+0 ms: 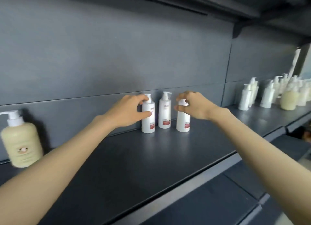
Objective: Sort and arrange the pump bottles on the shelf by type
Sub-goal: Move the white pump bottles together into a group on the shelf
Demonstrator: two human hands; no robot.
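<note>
Three white pump bottles with red labels stand in a row on the dark shelf. My left hand curls around the upper part of the left white bottle, thumb on its front and fingers at the pump. The middle white bottle stands untouched between my hands. My right hand grips the pump top of the right white bottle. A wide cream-coloured pump bottle stands at the far left of the shelf.
A cluster of several white pump bottles and one cream-coloured bottle stands at the far right of the shelf. The dark back panel rises behind. Another shelf hangs overhead, and lower shelving shows below.
</note>
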